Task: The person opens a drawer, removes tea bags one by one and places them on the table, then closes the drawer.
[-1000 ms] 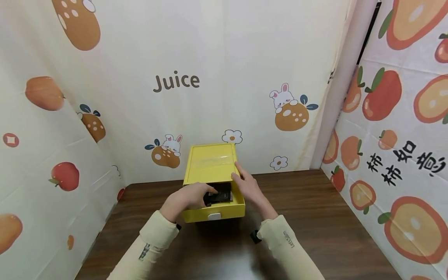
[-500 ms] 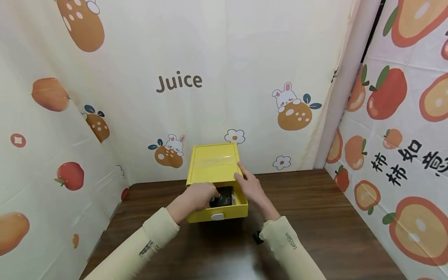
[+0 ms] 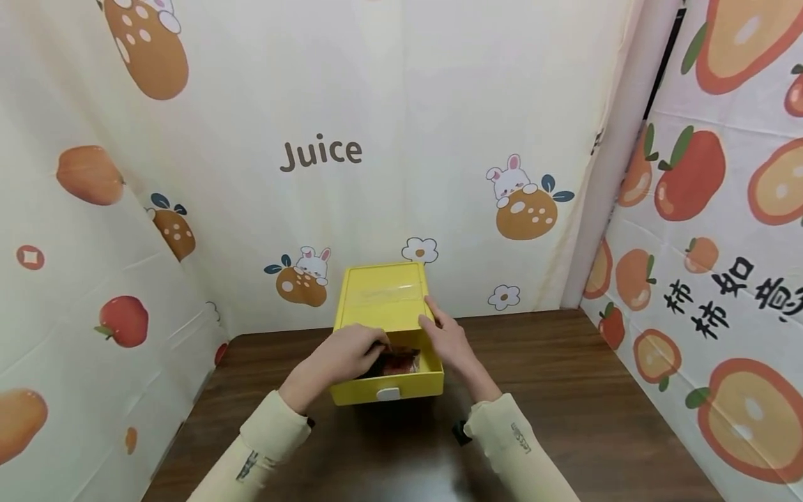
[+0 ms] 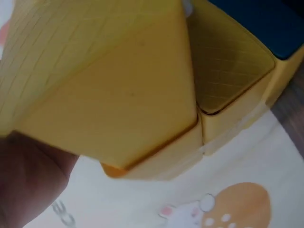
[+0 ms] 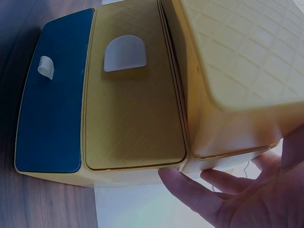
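A yellow drawer cabinet (image 3: 383, 296) stands against the back curtain with its top drawer (image 3: 410, 385) pulled out. My left hand (image 3: 345, 352) reaches over the drawer's left wall, its fingers curled on a black flat packet (image 3: 370, 368) mostly hidden beneath the hand. Beside that lies a dark reddish, shiny packet (image 3: 401, 361) inside the drawer. The left wrist view shows only part of the left hand (image 4: 33, 180) at the drawer's edge. My right hand (image 3: 448, 341) rests with extended fingers along the cabinet's right side, its fingertips (image 5: 173, 180) at the side edge.
Below the pulled-out drawer are a closed yellow drawer (image 5: 133, 114) with a white tab (image 5: 126, 53) and a blue drawer front (image 5: 57, 118) with its own tab. The dark wooden table (image 3: 533, 418) meets fruit-printed curtains (image 3: 439, 139) at the back and sides.
My left hand has curled into the drawer and shifted slightly left with the black packet, and the reddish packet now shows. My right hand has stayed on the cabinet's side.
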Motion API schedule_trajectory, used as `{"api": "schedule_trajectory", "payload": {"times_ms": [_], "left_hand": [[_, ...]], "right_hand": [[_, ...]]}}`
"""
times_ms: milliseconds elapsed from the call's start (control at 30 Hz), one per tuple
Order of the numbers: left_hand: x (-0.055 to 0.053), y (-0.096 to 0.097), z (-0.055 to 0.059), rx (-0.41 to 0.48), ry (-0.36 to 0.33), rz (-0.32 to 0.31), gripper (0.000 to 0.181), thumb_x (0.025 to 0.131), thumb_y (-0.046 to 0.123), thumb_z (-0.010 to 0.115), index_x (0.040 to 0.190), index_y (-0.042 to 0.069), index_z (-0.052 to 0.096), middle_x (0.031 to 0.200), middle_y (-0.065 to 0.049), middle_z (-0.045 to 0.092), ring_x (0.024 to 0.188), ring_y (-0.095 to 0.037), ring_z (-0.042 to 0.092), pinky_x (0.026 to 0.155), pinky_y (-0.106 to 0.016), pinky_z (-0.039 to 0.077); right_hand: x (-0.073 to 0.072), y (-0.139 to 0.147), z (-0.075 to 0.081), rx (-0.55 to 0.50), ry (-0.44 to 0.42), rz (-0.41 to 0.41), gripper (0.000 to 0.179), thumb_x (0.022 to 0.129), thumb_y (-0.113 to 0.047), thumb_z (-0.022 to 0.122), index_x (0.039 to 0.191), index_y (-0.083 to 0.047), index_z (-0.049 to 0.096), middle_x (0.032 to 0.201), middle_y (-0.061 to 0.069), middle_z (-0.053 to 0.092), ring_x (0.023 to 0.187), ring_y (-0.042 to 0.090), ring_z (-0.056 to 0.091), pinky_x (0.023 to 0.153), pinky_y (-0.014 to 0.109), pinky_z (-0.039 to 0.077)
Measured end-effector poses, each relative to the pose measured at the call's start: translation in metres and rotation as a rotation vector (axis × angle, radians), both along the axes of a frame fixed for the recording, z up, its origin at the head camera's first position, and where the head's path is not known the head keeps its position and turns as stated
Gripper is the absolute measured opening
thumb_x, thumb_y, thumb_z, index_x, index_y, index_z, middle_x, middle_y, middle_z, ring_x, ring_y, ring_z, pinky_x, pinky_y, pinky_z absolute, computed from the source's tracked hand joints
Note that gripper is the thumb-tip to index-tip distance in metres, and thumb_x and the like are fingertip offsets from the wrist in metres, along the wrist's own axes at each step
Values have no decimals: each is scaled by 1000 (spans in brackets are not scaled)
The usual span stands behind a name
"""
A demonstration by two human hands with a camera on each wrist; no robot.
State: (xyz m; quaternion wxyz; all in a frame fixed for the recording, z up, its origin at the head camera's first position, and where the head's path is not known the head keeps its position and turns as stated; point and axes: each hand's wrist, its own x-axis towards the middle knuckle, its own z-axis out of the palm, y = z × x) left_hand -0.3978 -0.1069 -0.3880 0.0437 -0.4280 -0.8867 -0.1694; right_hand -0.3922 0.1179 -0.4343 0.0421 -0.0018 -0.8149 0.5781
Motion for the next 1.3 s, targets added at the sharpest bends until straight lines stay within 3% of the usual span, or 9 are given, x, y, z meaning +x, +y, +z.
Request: {"api": "schedule_trajectory", "payload": {"times_ms": [200,467,567,667,800,933,1033,1100,1300], "left_hand": [[8,-23,-7,370,-204,118,2,100,15,57,101,15,55,73,2,56,55,-9,44,52,-27,40],[11,-54,-13,938,-387,175,37,95,0,59,125,-3,38,92,-14,67,70,-15,61,57,-27,49],[15,-74,-16,1135,-404,289,37,94,-1,61,124,-6,40,90,-8,69,74,-12,64,61,-25,52],[17,-93,-21,1235,-373,488,32,93,2,64,120,-8,51,92,-1,69,79,-9,62,65,-21,51],[10,-118,-41,1069,-281,795,25,94,11,64,115,-3,65,105,-11,66,89,-13,56,67,-16,46],[-13,-149,-93,752,-219,973,24,97,13,60,114,-3,68,113,-22,63,95,-25,54,70,-26,43],[-30,-170,-136,589,-219,998,23,96,10,60,111,-4,69,108,-23,65,92,-30,57,68,-34,43],[-37,-178,-155,503,-241,964,22,95,9,60,109,-5,69,103,-22,66,87,-32,59,64,-37,45],[-44,-184,-180,308,-160,839,20,89,6,65,104,-8,68,97,-24,64,90,-40,59,78,-52,47]], "right_hand": [[2,-1,-1,13,1,31,58,100,-44,48,153,-30,29,154,8,31,139,30,30,106,52,31],[2,1,-4,0,14,2,58,99,-47,48,152,-32,31,153,6,33,139,30,32,105,53,31],[3,0,-5,1,14,13,58,100,-46,48,153,-31,30,153,7,33,138,30,32,105,53,32],[3,-2,-3,-13,6,8,57,100,-46,48,152,-32,31,153,7,34,137,29,34,104,52,33],[2,0,4,-8,3,8,57,100,-46,47,153,-32,31,153,8,35,136,29,35,104,52,34],[0,4,7,23,10,4,58,100,-47,46,153,-32,30,152,9,35,135,29,37,103,53,35],[-3,4,8,43,11,3,57,100,-48,45,153,-33,30,153,7,34,135,28,37,102,52,36],[-4,3,8,50,12,5,57,100,-48,44,153,-33,30,153,6,34,135,28,37,102,52,36],[-3,1,4,38,1,0,57,99,-49,45,152,-35,30,152,6,36,132,27,40,100,51,38]]}}
